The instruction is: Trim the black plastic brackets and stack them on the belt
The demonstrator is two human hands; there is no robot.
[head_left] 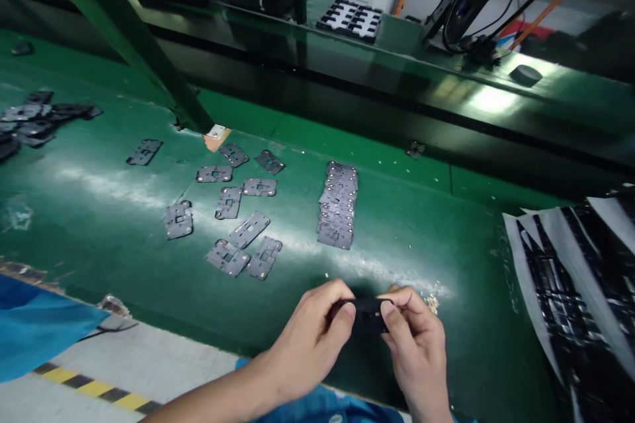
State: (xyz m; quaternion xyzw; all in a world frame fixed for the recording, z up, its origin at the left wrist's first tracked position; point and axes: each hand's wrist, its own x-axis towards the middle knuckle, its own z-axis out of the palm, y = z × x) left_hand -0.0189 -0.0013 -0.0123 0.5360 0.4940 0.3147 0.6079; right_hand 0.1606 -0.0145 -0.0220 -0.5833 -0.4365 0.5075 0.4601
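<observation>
Between both hands, low over the green bench, is a flat black plastic plate [368, 314]. My left hand [317, 324] pinches its left end between thumb and fingers. At the other end my right hand [414, 330] grips it the same way. The fingers cover both ends of the plate. Beyond the hands lies an overlapping row of similar dark plates [338, 205]. Several loose plates [249, 229] are scattered left of that row, some touching each other. Beside my right hand sits a small heap of pale bits [432, 299].
A heap of dark plates [37, 120] lies at the far left. White sheets bearing black strips [570, 277] cover the right side. A slanted green post [124, 39] rises from the bench [421, 211]. Along the back, a ledge holds a black tray with white pieces [351, 18].
</observation>
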